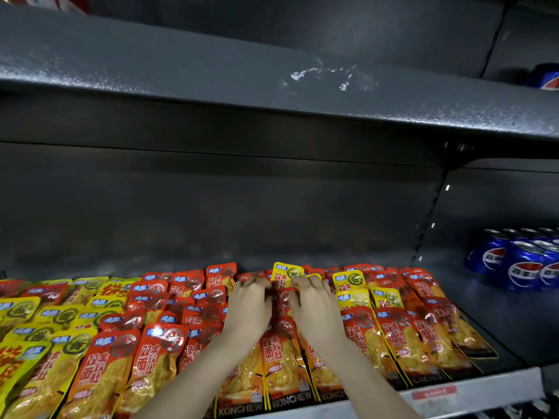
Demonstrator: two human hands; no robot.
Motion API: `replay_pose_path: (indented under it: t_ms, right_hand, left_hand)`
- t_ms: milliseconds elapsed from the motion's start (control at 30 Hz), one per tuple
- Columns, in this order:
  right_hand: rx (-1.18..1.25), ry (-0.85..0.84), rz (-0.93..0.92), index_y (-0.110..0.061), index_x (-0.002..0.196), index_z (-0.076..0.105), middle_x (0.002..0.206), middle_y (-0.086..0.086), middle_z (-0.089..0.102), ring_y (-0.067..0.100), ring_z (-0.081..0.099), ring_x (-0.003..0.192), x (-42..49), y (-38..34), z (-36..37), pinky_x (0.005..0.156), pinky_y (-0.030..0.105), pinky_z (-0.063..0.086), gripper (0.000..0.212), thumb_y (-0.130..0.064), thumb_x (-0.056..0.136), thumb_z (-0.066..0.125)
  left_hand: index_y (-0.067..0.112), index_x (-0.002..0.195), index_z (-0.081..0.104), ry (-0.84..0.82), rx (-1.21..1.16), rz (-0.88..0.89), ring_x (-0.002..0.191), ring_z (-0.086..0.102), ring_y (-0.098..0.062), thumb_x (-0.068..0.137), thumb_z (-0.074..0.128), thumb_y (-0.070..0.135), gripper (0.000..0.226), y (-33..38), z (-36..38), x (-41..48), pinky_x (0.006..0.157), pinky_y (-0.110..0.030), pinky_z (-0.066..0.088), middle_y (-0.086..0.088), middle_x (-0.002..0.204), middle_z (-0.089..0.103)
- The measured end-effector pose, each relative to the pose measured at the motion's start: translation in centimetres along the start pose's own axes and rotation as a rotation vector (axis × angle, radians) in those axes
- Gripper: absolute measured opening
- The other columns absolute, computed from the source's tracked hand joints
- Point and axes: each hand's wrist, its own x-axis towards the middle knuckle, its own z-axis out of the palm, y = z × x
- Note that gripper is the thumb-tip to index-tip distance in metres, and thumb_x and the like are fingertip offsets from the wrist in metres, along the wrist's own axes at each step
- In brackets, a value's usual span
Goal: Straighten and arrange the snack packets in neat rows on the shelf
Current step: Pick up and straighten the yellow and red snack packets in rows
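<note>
Red and yellow snack packets (157,352) cover the dark shelf (499,337) in overlapping rows that run front to back. My left hand (248,309) and my right hand (314,309) lie side by side on the middle rows, fingers curled into the packets near the back. Between my hands runs a row of red packets (282,343). A yellow packet (286,273) sticks up just beyond my fingertips, and my right fingers touch its lower edge. Whether either hand pinches a packet is hidden by the fingers.
Blue cola cans (520,264) stand at the right on the adjoining shelf section. A grey upper shelf (272,86) overhangs the packets. A price strip with a red label (435,393) runs along the front edge. Bare shelf lies behind the packets.
</note>
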Motion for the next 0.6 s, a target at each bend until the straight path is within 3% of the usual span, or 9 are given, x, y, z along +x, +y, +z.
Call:
replay_pose_path:
  t_ms: [100,167,367,600]
  right_hand:
    - [-0.124,0.082,-0.064,-0.032,0.104,0.067,0.094,-0.002,0.063,0.024,0.061,0.093,-0.5,-0.2,0.3,0.074,0.04,0.049,0.021,-0.035,0.086,0.057]
    - [-0.211,0.108,-0.13,-0.035,0.095,0.069,0.085,-0.006,0.061,0.019,0.061,0.081,-0.8,-0.1,0.7,0.066,0.036,0.047,0.023,-0.04,0.083,0.049]
    - [-0.341,0.163,-0.146,-0.026,0.084,0.072,0.082,-0.004,0.065,0.02,0.061,0.077,-1.1,-0.3,0.9,0.063,0.036,0.045,0.032,-0.036,0.085,0.042]
    - [-0.355,0.269,-0.177,-0.02,0.068,0.071,0.073,-0.002,0.066,0.021,0.061,0.072,-1.1,-0.1,1.3,0.061,0.036,0.044,0.014,-0.023,0.074,0.059]
  left_hand:
    - [0.025,0.112,0.066,0.004,0.013,0.018,0.111,0.055,-0.019,0.089,0.052,0.013,0.029,-0.2,0.2,0.0,0.1,-0.03,0.032,0.004,0.115,0.066]
    - [0.032,0.113,0.065,0.001,0.03,0.002,0.111,0.055,-0.02,0.089,0.052,0.014,0.033,-0.7,0.6,0.0,0.1,-0.035,0.036,0.006,0.113,0.067]
    - [0.032,0.117,0.064,0.01,0.008,-0.001,0.116,0.051,-0.019,0.091,0.049,0.011,0.037,-1.5,1.0,-0.1,0.104,-0.034,0.033,0.008,0.118,0.066]
    - [0.029,0.123,0.06,0.008,0.021,0.002,0.121,0.042,-0.019,0.09,0.039,0.003,0.047,-0.9,0.2,-0.7,0.106,-0.028,0.029,0.007,0.125,0.061]
